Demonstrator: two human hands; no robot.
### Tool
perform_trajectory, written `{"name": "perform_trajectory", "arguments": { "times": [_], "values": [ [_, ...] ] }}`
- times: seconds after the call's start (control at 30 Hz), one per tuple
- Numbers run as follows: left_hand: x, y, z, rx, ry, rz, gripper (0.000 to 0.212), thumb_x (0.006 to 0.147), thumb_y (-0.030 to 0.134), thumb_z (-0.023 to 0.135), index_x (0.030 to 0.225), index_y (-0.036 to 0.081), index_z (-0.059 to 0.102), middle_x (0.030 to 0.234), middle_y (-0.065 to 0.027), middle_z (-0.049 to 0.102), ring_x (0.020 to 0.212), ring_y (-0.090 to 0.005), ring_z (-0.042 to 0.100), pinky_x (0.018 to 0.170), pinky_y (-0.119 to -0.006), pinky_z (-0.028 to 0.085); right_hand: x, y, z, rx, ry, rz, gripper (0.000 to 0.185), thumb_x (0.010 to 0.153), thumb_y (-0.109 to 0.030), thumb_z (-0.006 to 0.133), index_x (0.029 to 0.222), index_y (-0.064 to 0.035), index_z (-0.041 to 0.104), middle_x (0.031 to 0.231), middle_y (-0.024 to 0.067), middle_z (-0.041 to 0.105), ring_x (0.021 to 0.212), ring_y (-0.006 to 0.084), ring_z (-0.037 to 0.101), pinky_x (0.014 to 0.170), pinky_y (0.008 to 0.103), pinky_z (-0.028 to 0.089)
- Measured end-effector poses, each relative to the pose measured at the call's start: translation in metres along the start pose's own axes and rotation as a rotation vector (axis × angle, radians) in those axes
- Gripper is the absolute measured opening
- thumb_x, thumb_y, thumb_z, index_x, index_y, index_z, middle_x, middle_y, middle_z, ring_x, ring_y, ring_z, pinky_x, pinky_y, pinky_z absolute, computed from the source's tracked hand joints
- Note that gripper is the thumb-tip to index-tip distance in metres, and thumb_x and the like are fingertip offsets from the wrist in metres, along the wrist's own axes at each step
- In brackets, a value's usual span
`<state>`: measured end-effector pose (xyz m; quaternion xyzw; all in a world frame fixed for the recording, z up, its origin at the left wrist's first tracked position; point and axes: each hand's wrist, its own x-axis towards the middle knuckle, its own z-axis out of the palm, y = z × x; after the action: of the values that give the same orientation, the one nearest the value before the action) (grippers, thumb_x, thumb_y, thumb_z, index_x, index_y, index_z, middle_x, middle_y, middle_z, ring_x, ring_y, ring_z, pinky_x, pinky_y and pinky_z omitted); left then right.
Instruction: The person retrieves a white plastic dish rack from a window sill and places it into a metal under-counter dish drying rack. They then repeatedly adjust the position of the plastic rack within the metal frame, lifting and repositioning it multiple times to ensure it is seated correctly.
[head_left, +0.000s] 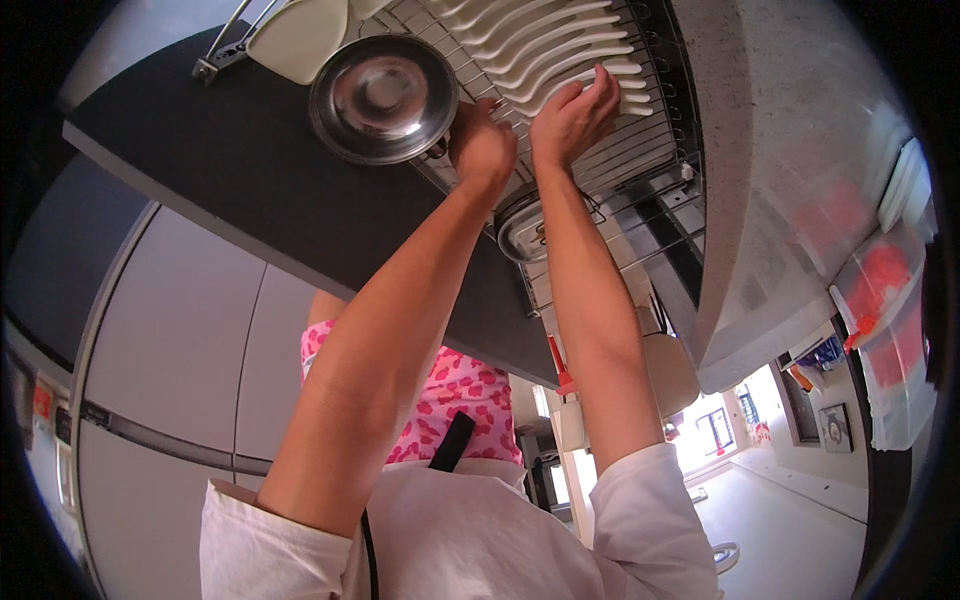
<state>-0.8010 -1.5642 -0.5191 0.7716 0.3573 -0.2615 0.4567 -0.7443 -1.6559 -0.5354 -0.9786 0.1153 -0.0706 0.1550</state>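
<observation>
A round shiny steel pan or lid (384, 97) is beside my left hand (484, 142), whose curled fingers are closed at its right edge near a small dark fitting; the grip itself is partly hidden. White plates (547, 45) stand on edge in a row in a wire dish rack (645, 150). My right hand (576, 112) is at the near end of that row, its fingers bent over the plate edges; whether it grips one cannot be told. Between my forearms, an oval metal-rimmed container (521, 229) sits low at the rack, partly hidden by my right arm.
A dark shelf or counter slab (247, 157) runs diagonally past my left arm. A cream, spatula-shaped piece (300, 37) lies at its top end. A grey metal-looking surface (772, 187) rises on the right. Translucent containers with red contents (885, 315) stand at the far right.
</observation>
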Motion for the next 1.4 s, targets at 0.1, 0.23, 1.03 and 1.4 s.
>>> {"name": "perform_trajectory", "arguments": {
  "times": [0.1, 0.23, 1.03, 1.4],
  "values": [
    [-0.001, -0.006, 0.003, 0.02, 0.064, 0.092, 0.042, 0.081, 0.024, 0.069, 0.119, 0.008, 0.064, 0.119, -0.0171, 0.056, 0.113, -0.0347, 0.054, 0.094, -0.045, 0.045, -0.001, 0.001, 0.001, -0.023, -0.011, -0.016, 0.037, 0.096, -0.014, 0.049, 0.134, -0.0109, 0.048, 0.137, 0.0166, 0.045, 0.126, 0.0394, 0.044, 0.101, 0.0558, 0.033],
    [0.004, -0.008, 0.003, 0.02, 0.021, 0.086, 0.047, 0.08, 0.03, 0.073, 0.12, 0.007, 0.064, 0.119, -0.0184, 0.058, 0.112, -0.0355, 0.055, 0.096, -0.043, 0.045, 0.0, 0.005, 0.001, -0.044, -0.012, -0.078, 0.039, 0.095, -0.013, 0.05, 0.134, -0.0117, 0.047, 0.138, 0.0166, 0.044, 0.126, 0.0402, 0.043, 0.099, 0.0556, 0.034],
    [-0.005, 0.025, -0.021, 0.119, -0.047, -0.022, 0.081, 0.079, 0.07, 0.064, 0.124, 0.002, 0.063, 0.125, -0.0237, 0.057, 0.116, -0.0362, 0.056, 0.097, -0.045, 0.046, 0.111, 0.045, 0.015, -0.096, -0.062, 0.123, 0.026, 0.099, -0.022, 0.04, 0.115, -0.0158, 0.059, 0.115, 0.0159, 0.066, 0.104, 0.0403, 0.059, 0.088, 0.0519, 0.044],
    [-0.007, 0.024, -0.029, 0.113, -0.027, -0.055, 0.079, 0.082, 0.066, 0.064, 0.123, -0.001, 0.063, 0.121, -0.024, 0.059, 0.113, -0.0371, 0.057, 0.095, -0.045, 0.046, 0.124, 0.081, 0.036, 0.098, -0.145, 0.031, 0.023, 0.093, -0.012, 0.046, 0.104, -0.0082, 0.066, 0.105, 0.0133, 0.069, 0.097, 0.0348, 0.064, 0.085, 0.0442, 0.048]
  ]
}}
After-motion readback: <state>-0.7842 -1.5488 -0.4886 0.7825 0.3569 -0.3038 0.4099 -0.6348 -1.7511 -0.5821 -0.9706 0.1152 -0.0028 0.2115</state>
